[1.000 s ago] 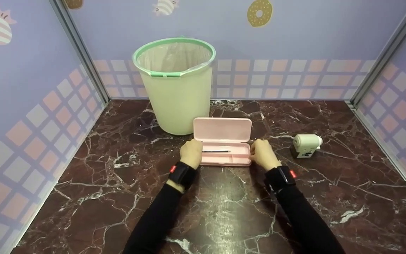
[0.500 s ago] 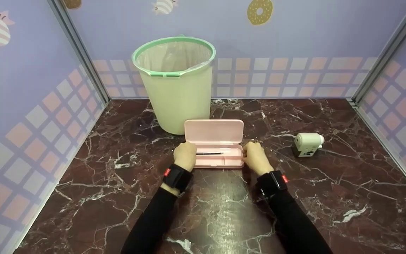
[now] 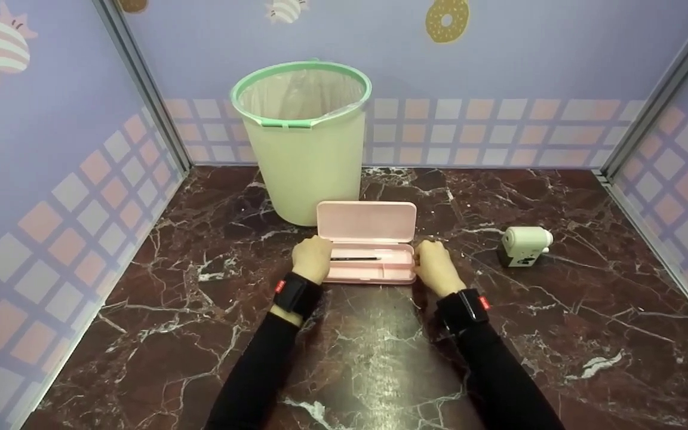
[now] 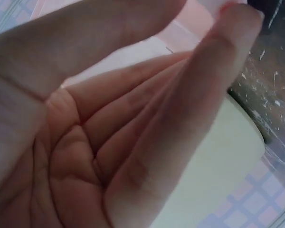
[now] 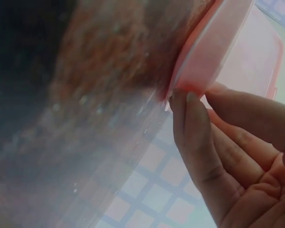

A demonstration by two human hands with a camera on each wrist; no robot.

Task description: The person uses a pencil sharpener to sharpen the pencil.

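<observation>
A pink pencil case [image 3: 369,276] lies on the table with its lid [image 3: 366,221] raised at the back. Inside is a dark pencil [image 3: 356,258], its left end hidden behind my left hand [image 3: 311,260]. That hand grips the case's left end; in the left wrist view, thumb and index finger [image 4: 199,80] reach to the pink plastic. At the opposite end, my right hand [image 3: 438,267] pinches the case wall between thumb and fingertips. The right wrist view shows this pinch at the case's end wall [image 5: 209,57] closely.
Behind the case stands a pale green bin [image 3: 314,161] with a liner and green rim, close to the lid. A small pale sharpener-like device [image 3: 525,246] sits to the right. Patterned panels [image 3: 505,131] enclose the brown marbled table [image 3: 171,358].
Both hands have shifted the pencil case a little to the left and slightly nearer to me. Over the last half second it has hardly moved; the view itself has shifted slightly.
</observation>
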